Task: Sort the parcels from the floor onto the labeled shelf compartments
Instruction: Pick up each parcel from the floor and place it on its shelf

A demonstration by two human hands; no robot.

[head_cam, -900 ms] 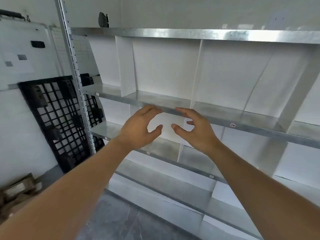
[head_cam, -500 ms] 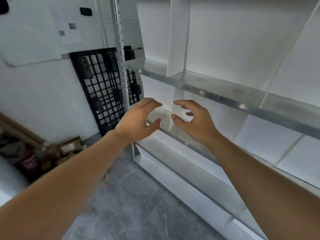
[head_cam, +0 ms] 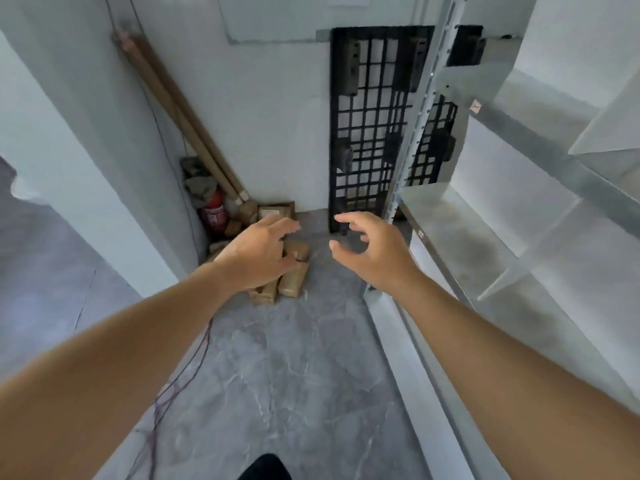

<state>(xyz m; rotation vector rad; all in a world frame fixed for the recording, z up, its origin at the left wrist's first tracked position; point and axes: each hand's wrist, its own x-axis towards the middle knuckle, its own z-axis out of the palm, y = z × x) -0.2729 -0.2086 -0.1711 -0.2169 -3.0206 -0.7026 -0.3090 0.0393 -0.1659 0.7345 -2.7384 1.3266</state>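
Everything is placed against the black grid pallet (head_cam: pixel 372 126), which leans upright on the far wall. Far to its left, two long brown poles (head_cam: pixel 180 116) slant into the corner, and at their foot sit a red canister (head_cam: pixel 214 213) and a crumpled grey rag (head_cam: pixel 201 183). Just left of the pallet's base lie the parcels (head_cam: pixel 292 284) — a small heap of brown packages on the grey floor (head_cam: pixel 277 375), spreading from the corner out toward the viewer.

The left hand (head_cam: pixel 258 252) hangs over that heap, left of the pallet's foot; its fingers are loosely curved and a little spread, holding nothing, and whether they touch the parcels below cannot be told. The right hand (head_cam: pixel 372 251) hovers in front of the pallet's lower edge, thumb and fingers apart and relaxed — empty too.

To the right of the pallet stands the metal shelf (head_cam: pixel 491 244), its upright post crossing the grid. White dividers split the shelf into compartments, and small labels (head_cam: pixel 477 106) sit on the front edges. No parcel shows on it.
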